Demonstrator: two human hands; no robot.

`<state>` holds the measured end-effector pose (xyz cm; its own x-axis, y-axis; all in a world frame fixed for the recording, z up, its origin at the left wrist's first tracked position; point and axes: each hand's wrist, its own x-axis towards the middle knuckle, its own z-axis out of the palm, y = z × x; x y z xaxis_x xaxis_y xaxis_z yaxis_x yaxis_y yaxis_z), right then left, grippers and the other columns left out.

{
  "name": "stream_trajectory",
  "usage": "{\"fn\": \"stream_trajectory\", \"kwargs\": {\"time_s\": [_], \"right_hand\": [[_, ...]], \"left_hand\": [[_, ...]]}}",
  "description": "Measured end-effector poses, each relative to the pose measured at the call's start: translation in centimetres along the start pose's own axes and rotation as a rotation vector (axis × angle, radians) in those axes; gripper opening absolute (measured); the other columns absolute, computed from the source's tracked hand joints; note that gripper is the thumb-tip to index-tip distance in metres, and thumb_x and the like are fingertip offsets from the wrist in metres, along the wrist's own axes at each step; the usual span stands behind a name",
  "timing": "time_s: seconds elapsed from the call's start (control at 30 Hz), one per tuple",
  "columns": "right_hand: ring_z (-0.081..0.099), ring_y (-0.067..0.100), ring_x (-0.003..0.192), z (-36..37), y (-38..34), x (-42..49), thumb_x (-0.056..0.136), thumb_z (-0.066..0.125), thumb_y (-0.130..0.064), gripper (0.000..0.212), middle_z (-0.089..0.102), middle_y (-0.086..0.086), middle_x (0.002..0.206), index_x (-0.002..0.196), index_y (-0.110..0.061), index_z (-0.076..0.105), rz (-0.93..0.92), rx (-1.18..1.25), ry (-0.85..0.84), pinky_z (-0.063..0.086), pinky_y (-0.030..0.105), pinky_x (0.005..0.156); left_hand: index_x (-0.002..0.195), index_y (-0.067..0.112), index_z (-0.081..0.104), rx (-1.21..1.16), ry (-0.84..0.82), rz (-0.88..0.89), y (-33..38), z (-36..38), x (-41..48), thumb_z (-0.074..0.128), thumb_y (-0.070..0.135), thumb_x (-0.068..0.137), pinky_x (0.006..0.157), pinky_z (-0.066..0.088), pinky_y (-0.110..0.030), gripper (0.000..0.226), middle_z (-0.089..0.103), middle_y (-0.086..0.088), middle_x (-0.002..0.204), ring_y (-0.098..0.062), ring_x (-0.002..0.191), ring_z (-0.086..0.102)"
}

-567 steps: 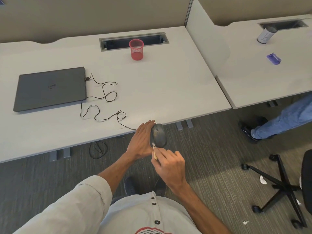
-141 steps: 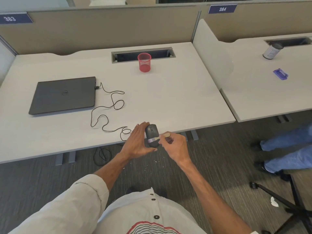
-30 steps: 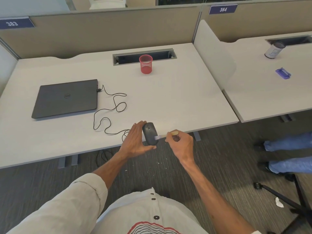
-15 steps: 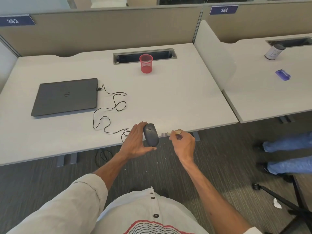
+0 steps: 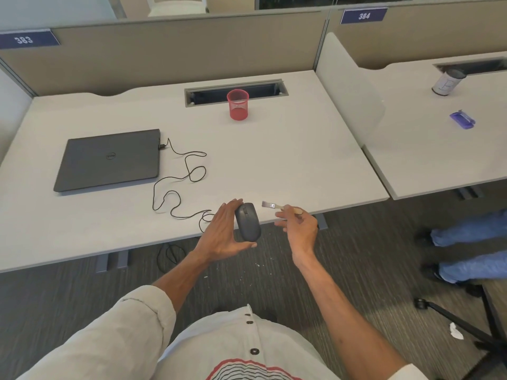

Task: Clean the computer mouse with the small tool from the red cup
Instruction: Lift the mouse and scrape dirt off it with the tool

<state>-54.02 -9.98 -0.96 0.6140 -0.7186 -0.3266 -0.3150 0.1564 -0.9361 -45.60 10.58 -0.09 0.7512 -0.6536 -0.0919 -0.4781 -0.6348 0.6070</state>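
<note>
**Position.** The left hand (image 5: 223, 233) holds the mouse (image 5: 248, 222) just off the near edge of the worktop (image 5: 274, 160), top face up, with the wheel end pointing away from the person. Its fingers lie along the left flank and the thumb sits under the near end, a close hold on the body. The cable (image 5: 178, 185) trails from the mouse in loose loops across the worktop to the closed laptop (image 5: 109, 159).

**Tool.** The right hand (image 5: 299, 226) pinches the wooden handle of the brush (image 5: 279, 206) between thumb and forefinger, and its other fingers are loosely spread. The bristles point left toward the mouse, with a plain gap between them.

**Change noted.** One second back the bristles lay against the right side of the mouse. Half a second back they were just clear of it. Now the brush is near but apart, drawn off to the right above the worktop edge. The mouse has barely shifted in the left hand.

**Assessment.** The stroke on the right flank appears ended. This may be a pause between strokes or the close of cleaning; the views do not settle which. If the cleaning is done, what likely remains is to set the mouse down and return the brush to the red cup (image 5: 237, 104). The cup stands upright, well apart, at the far side by the cable slot. Pale specks lie on the floor (image 5: 247, 272) below the hands, origin not determinable
</note>
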Motion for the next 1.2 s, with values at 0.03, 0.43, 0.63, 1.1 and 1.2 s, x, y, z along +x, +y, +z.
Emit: {"fn": "stream_trajectory", "kwargs": {"time_s": [0.03, 0.43, 0.63, 1.1, 1.2], "right_hand": [[0.085, 0.016, 0.082, 0.3, -0.2, -0.1, 0.109, 0.070, -0.036, 0.015, 0.088, -0.006, 0.094, 0.110, -0.026, 0.081, 0.096, 0.120, -0.052, 0.064, 0.037, 0.088], [0.084, 0.024, 0.106, 3.0, 0.0, -1.1, 0.112, 0.063, -0.041, 0.030, 0.088, 0.006, 0.108, 0.124, -0.019, 0.078, 0.353, 0.355, -0.208, 0.066, 0.050, 0.095], [0.085, 0.022, 0.105, 3.9, 0.6, -1.5, 0.112, 0.063, -0.040, 0.030, 0.088, 0.006, 0.109, 0.124, -0.016, 0.078, 0.355, 0.421, -0.192, 0.065, 0.043, 0.087], [0.086, 0.021, 0.100, 5.3, -0.2, -1.6, 0.112, 0.064, -0.037, 0.028, 0.088, 0.003, 0.108, 0.123, -0.016, 0.079, 0.267, 0.357, -0.243, 0.066, 0.040, 0.088], [0.086, 0.024, 0.101, 4.8, -0.3, -1.0, 0.113, 0.064, -0.034, 0.026, 0.088, 0.005, 0.107, 0.120, -0.014, 0.080, 0.246, 0.365, -0.241, 0.067, 0.044, 0.093]], "left_hand": [[0.168, 0.012, 0.025, -0.006, 0.000, 0.002, 0.0, 0.0, 0.0, 0.094, 0.067, 0.075, 0.134, 0.034, -0.052, 0.129, 0.037, -0.008, 0.172, -0.026, 0.157, 0.042], [0.173, 0.017, 0.021, 0.026, 0.007, 0.021, -0.4, -0.3, 0.2, 0.089, 0.070, 0.079, 0.135, 0.032, -0.050, 0.128, 0.033, -0.001, 0.177, -0.021, 0.162, 0.036], [0.166, 0.018, 0.030, -0.013, 0.029, 0.005, -0.6, -0.6, 0.3, 0.097, 0.059, 0.074, 0.123, 0.048, -0.046, 0.120, 0.040, 0.001, 0.167, -0.018, 0.149, 0.047], [0.171, 0.022, 0.020, -0.034, 0.007, -0.071, -1.3, -0.6, 0.4, 0.095, 0.053, 0.078, 0.122, 0.048, -0.039, 0.124, 0.044, 0.002, 0.166, -0.016, 0.147, 0.050], [0.170, 0.020, 0.020, -0.018, 0.010, -0.080, -1.5, -0.7, 0.7, 0.095, 0.056, 0.077, 0.120, 0.045, -0.033, 0.125, 0.043, 0.002, 0.166, -0.017, 0.147, 0.050]]}}
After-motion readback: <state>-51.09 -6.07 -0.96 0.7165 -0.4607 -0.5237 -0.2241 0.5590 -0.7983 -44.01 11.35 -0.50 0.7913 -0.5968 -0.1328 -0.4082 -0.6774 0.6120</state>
